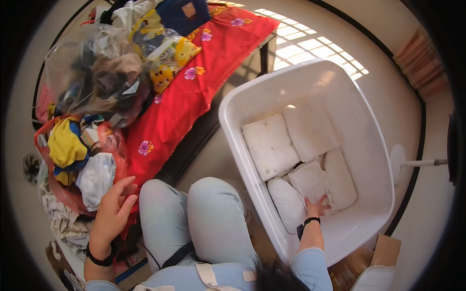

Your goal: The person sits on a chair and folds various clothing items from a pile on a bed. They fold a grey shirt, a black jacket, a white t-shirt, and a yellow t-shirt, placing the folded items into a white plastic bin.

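Observation:
My right hand (317, 208) reaches into a large white plastic tub (367, 218) and touches a small folded white cloth (309, 180); whether its fingers grip the cloth is hard to tell. Around it in the tub lie a folded white cloth with small green prints (271, 147), a plain folded cloth (311, 131), a narrow folded cloth (339, 180) and a rounded white bundle (287, 203). My left hand (116, 209) is raised with its fingers apart, beside a red plastic bag (54, 185) of clothes. A white garment (96, 178) and a yellow garment (67, 143) show at its top.
A red flowered cloth (182, 105) covers the table at the left. On it are a clear plastic bag of clothes (105, 72), a yellow patterned bag (167, 65) and a dark blue item (182, 16). A fan's white base (397, 160) and a cardboard box (386, 251) are near the tub's right side.

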